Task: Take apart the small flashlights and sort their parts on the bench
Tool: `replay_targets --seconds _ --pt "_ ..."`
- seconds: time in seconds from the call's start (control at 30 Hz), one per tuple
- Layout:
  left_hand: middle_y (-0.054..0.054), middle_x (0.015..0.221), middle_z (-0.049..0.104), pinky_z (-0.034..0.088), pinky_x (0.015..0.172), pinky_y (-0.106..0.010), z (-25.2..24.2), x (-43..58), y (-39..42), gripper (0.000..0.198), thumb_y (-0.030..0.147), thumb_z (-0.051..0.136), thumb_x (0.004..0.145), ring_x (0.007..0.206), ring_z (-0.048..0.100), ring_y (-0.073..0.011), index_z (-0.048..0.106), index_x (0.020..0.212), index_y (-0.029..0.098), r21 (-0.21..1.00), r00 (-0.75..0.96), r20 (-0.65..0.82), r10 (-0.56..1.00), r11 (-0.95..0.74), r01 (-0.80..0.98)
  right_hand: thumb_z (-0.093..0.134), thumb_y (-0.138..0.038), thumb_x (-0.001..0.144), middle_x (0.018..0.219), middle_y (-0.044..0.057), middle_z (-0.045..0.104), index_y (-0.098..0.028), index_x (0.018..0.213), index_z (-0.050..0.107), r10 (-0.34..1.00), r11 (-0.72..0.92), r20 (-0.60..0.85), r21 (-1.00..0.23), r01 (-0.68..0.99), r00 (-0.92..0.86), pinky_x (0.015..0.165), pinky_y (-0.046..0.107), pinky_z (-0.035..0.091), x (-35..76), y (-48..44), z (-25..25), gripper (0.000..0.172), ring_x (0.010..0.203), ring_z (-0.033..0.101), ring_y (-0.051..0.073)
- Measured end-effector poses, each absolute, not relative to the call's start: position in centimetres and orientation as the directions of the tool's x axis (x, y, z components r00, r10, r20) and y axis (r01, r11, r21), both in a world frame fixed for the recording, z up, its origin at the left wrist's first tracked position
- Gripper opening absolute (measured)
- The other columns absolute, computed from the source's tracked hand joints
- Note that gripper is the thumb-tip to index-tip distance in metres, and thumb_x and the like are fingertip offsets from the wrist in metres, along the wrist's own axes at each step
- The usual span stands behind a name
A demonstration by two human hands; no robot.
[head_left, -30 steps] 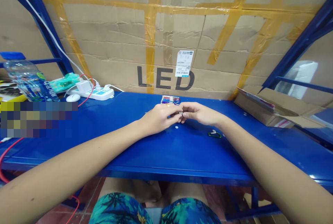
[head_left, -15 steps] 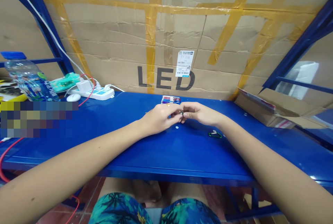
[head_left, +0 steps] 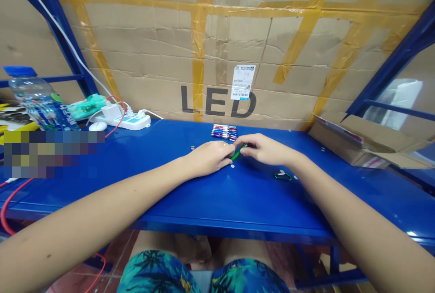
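On the blue table (head_left: 190, 202), roughly midway across, a slim green tube (head_left: 237, 154) was slanted between both hands, lower end toward the left one. The left hand (head_left: 211, 157) had its fingers curled around that lower end, and the right hand (head_left: 265, 148) seemed to be pinching the shiny upper end between thumb and fingers, though those fingertips were partly hidden. Progress-wise, I'd call this piece half-handled: a row of coloured sticks (head_left: 224, 131) already lay side by side just behind the hands, while the green one was off the table and not in with them. Still loose were a pale disc (head_left: 232, 166) just below the fingers and a green carabiner (head_left: 282, 176) near the right forearm; couldn't tell what was left for either. Compared with half a second earlier, when only a small round metal end peeked out of the grip, the green length had come into view. The left hand also sat a touch lower, so more of the row showed.
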State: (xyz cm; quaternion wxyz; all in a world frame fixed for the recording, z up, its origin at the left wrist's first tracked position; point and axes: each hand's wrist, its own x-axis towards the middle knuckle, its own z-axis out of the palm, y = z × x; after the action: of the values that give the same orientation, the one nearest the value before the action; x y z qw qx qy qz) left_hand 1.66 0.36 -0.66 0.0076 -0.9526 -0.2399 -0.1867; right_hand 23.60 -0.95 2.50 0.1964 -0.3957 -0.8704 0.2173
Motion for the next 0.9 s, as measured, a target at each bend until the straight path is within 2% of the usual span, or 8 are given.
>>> replay_targets --seconds 0.13,0.27,0.4,0.53,0.7,0.9 --pt "-0.005 0.088 0.066 0.047 0.074 -0.029 -1.0 1.8 0.7 0.003 0.019 0.061 0.09 0.085 0.063 -0.0204 0.06 0.089 0.016 0.121 0.807 0.344 0.48 -0.875 0.469 0.054 -0.018 0.084 0.088 0.005 0.068 -0.017 0.092 0.064 0.787 0.569 0.15 -0.551 0.611 -0.598 0.074 0.032 0.046 23.3 -1.0 2.2 0.013 0.08 0.059 0.019" --pt "-0.004 0.086 0.066 0.047 0.074 -0.029 -1.2 1.7 0.7 0.003 0.02 0.062 0.09 0.084 0.063 -0.0191 0.061 0.088 0.017 0.177 0.789 0.374 0.488 -0.872 0.456 0.056 -0.021 0.083 0.075 0.002 0.062 -0.017 0.087 0.06 0.811 0.464 0.083 -0.694 0.55 -0.579 0.068 0.031 0.046 23.4 -0.4 1.8 0.007 0.07 0.057 0.016" --pt "-0.002 0.085 0.067 0.048 0.075 -0.027 -1.4 1.5 0.6 0.003 0.019 0.06 0.091 0.082 0.063 -0.0165 0.062 0.09 0.018 0.208 0.751 0.49 0.443 -0.896 0.392 0.061 -0.024 0.082 0.072 0.001 0.061 -0.017 0.087 0.057 0.816 0.339 0.045 -0.844 0.415 -0.577 0.068 0.031 0.047 23.9 0.2 1.4 0.009 0.067 0.059 0.015" --pt "-0.002 0.085 0.068 0.049 0.075 -0.025 -1.3 1.6 0.3 0.003 0.016 0.06 0.091 0.08 0.064 -0.0143 0.061 0.09 0.017 0.179 0.694 0.636 0.338 -0.939 0.294 0.066 -0.024 0.082 0.072 0.0 0.063 -0.017 0.09 0.057 0.805 0.241 0.046 -0.936 0.255 -0.592 0.07 0.031 0.048 24.6 0.5 1.1 0.014 0.068 0.061 0.014" --pt "-0.002 0.082 0.069 0.051 0.072 -0.024 -1.0 1.7 -0.1 0.002 0.016 0.06 0.091 0.077 0.064 -0.0129 0.061 0.09 0.017 0.124 0.627 0.735 0.259 -0.96 0.251 0.07 -0.024 0.082 0.075 0.001 0.064 -0.017 0.091 0.058 0.777 0.151 0.068 -0.985 0.081 -0.626 0.071 0.03 0.05 24.9 0.5 1.0 0.017 0.07 0.063 0.014" --pt "-0.003 0.085 0.07 0.052 0.076 -0.025 -0.7 1.8 -0.3 0.005 0.018 0.057 0.093 0.08 0.066 -0.0132 0.062 0.091 0.017 0.097 0.621 0.75 0.229 -0.966 0.238 0.071 -0.022 0.082 0.078 0.002 0.065 -0.017 0.09 0.058 0.759 0.121 0.086 -0.993 0.01 -0.646 0.072 0.03 0.05 24.9 0.6 0.9 0.016 0.072 0.063 0.014"
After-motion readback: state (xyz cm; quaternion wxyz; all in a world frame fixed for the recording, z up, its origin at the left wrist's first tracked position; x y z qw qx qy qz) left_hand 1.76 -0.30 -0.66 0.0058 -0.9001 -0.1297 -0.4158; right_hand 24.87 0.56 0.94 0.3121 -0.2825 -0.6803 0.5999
